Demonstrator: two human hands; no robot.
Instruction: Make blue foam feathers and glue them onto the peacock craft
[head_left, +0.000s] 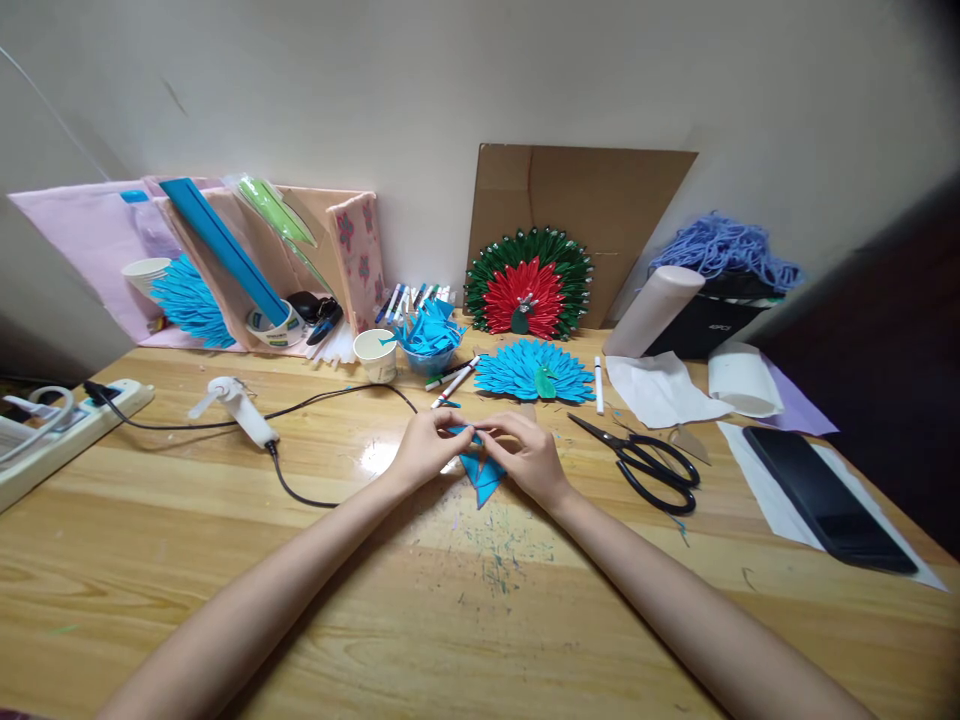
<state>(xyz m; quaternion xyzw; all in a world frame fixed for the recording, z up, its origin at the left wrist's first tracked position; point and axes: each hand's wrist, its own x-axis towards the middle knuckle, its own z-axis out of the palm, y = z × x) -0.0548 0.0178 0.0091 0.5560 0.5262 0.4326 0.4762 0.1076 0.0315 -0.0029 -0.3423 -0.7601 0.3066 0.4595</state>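
My left hand [431, 447] and my right hand [525, 455] meet above the middle of the wooden table, thumbs almost touching. Between them is a piece of blue folded paper or felt [486, 482], with a pointed end toward me and dark lines on it. The fingers of both hands pinch its upper edge. Just beyond lies a blue fan-shaped peacock [525, 370] with a green body. Black scissors [645, 462] rest to the right of my right hand, blades partly apart. Small coloured scraps are scattered on the table below the piece.
A white glue gun [244, 412] with a black cord stands at left, near a power strip [75, 440]. Behind are a bowl of blue pieces [429, 345], a paper cup [375, 355] and a green-red peacock [529, 285] against cardboard [630, 200]. A phone [829, 500] lies at right.
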